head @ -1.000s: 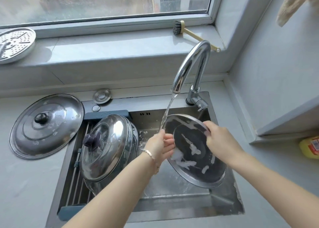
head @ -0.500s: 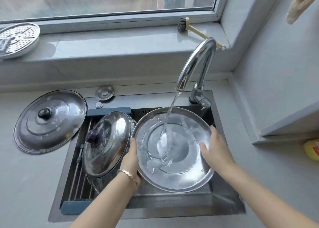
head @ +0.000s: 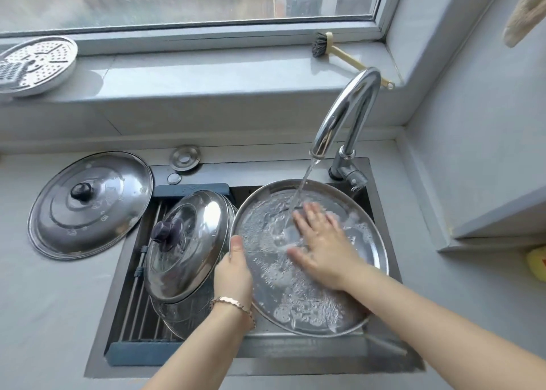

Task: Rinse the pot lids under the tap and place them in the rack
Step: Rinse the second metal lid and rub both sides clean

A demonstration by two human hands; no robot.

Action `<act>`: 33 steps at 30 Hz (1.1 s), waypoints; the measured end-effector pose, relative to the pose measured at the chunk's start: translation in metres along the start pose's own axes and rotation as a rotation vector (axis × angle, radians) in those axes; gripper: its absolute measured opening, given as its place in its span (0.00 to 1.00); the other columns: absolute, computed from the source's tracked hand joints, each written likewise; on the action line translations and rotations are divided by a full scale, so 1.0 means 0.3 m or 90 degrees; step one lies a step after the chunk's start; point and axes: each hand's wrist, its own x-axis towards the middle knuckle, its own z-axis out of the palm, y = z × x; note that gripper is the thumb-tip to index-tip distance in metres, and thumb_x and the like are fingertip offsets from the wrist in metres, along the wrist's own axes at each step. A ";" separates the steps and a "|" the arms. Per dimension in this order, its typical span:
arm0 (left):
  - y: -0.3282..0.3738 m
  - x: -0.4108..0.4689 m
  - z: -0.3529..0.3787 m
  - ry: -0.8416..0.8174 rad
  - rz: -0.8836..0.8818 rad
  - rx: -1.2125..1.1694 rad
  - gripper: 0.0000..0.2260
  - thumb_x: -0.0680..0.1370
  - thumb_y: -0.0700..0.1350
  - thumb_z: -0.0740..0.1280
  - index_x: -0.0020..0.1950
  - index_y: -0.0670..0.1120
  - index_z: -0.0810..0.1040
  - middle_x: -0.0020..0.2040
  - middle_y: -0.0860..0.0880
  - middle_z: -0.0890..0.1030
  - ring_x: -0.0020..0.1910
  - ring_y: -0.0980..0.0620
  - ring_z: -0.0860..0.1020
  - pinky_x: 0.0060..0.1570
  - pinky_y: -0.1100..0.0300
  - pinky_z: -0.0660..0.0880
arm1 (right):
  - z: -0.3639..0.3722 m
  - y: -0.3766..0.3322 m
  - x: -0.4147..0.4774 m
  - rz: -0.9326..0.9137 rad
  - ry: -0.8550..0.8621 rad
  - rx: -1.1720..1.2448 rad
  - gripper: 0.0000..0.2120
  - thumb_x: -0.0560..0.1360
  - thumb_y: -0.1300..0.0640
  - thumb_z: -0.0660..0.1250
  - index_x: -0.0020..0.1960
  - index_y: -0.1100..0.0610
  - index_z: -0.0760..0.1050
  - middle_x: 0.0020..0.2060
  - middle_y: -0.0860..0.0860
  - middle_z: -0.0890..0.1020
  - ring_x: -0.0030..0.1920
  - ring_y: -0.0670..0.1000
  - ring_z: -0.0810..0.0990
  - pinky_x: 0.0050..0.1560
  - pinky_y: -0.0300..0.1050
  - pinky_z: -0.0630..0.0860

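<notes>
A steel pot lid (head: 298,298) lies inside-up over the sink, soapy water pooling in it under the running tap (head: 344,114). My left hand (head: 233,274) grips its left rim. My right hand (head: 322,247) lies flat with spread fingers on the lid's wet inner face, right where the water stream lands. Two rinsed lids (head: 186,242) lean in the roll-up rack (head: 139,310) over the sink's left half, the front one with a dark knob. Another large lid (head: 91,203) with a black knob rests on the counter at the left.
A perforated steamer plate (head: 32,64) sits on the windowsill at the left, a dish brush (head: 339,51) on the sill at the right. A small round sink cap (head: 185,158) lies behind the sink. A yellow bottle (head: 536,262) stands at the right edge.
The lid went from tilted to lying flat, inside up, under the stream. My right hand left the right rim and now lies inside the lid; my left hand keeps the left rim.
</notes>
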 end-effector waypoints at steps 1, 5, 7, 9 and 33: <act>-0.004 -0.013 0.009 0.000 0.002 -0.004 0.20 0.80 0.56 0.51 0.37 0.46 0.71 0.36 0.52 0.71 0.37 0.52 0.70 0.38 0.60 0.65 | -0.009 0.010 0.018 0.044 0.016 0.002 0.41 0.68 0.26 0.31 0.73 0.49 0.31 0.74 0.50 0.33 0.70 0.47 0.29 0.71 0.50 0.30; 0.025 -0.021 0.025 -0.010 0.015 0.014 0.23 0.80 0.55 0.52 0.61 0.40 0.75 0.55 0.45 0.78 0.50 0.48 0.73 0.48 0.61 0.65 | -0.005 -0.103 0.012 -0.143 -0.009 0.024 0.38 0.65 0.30 0.28 0.70 0.47 0.31 0.72 0.47 0.33 0.74 0.48 0.34 0.74 0.51 0.34; 0.048 -0.005 0.014 -0.011 0.009 -0.003 0.25 0.80 0.55 0.52 0.63 0.37 0.73 0.62 0.41 0.76 0.55 0.47 0.73 0.54 0.60 0.65 | -0.002 -0.132 -0.028 -0.289 -0.048 0.020 0.34 0.69 0.32 0.33 0.70 0.44 0.33 0.72 0.44 0.36 0.74 0.46 0.34 0.73 0.46 0.32; 0.051 0.009 -0.004 -0.017 0.012 -0.002 0.26 0.79 0.57 0.51 0.66 0.38 0.71 0.65 0.42 0.74 0.63 0.44 0.72 0.62 0.56 0.66 | -0.018 -0.102 -0.034 -0.324 -0.038 -0.020 0.32 0.71 0.33 0.35 0.71 0.44 0.35 0.73 0.45 0.38 0.74 0.47 0.35 0.72 0.45 0.31; 0.224 -0.049 -0.018 0.051 0.300 0.452 0.05 0.77 0.33 0.53 0.43 0.42 0.64 0.35 0.45 0.70 0.36 0.43 0.71 0.35 0.57 0.65 | 0.029 0.038 -0.035 0.179 0.050 0.152 0.15 0.78 0.54 0.55 0.56 0.57 0.78 0.55 0.54 0.81 0.55 0.55 0.78 0.54 0.49 0.75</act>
